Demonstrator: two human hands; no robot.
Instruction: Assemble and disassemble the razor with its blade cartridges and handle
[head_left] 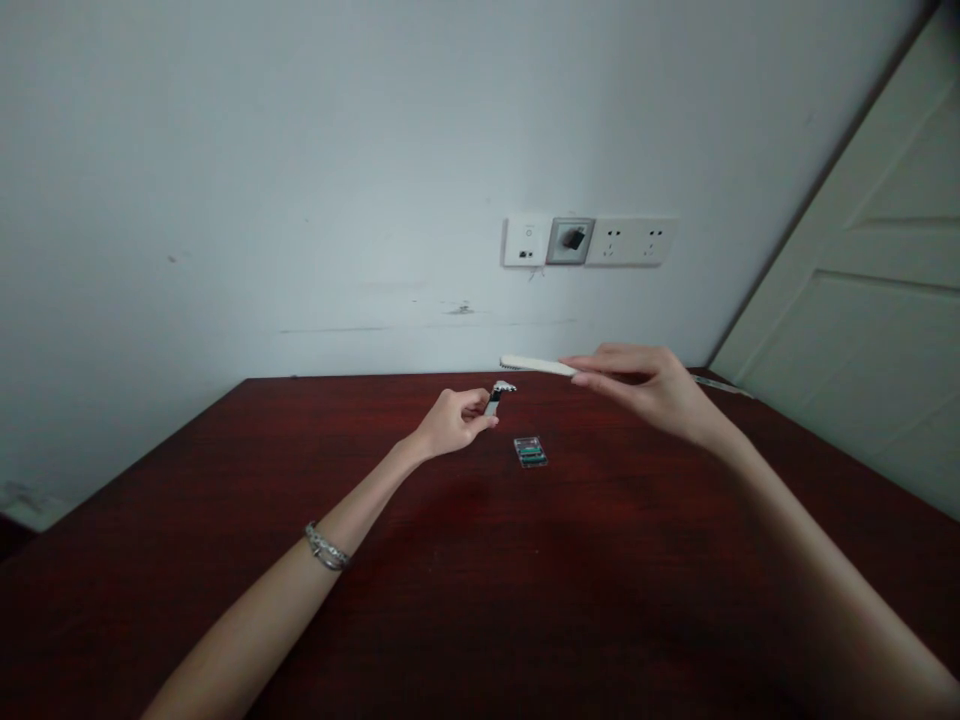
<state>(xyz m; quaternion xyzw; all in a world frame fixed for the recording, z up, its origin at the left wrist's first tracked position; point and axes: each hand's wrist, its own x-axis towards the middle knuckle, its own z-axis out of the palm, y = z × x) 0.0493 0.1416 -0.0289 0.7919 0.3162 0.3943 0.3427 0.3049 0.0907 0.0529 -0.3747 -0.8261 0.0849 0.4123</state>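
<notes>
My left hand (454,420) is closed in a pinch on a small metal razor head piece (499,393), held just above the dark red table (480,580). A silver bracelet (326,547) circles that wrist. My right hand (649,390) is raised to the right with its fingers pressed around the end of a long white stick-like handle (534,364) that points left. Between and slightly below the two hands, a small clear cartridge case with green inserts (530,451) lies flat on the table.
The table meets a pale wall with a row of sockets and a switch panel (589,241). A cream door (877,310) stands at the right. A thin light strip (720,384) lies at the table's far right edge.
</notes>
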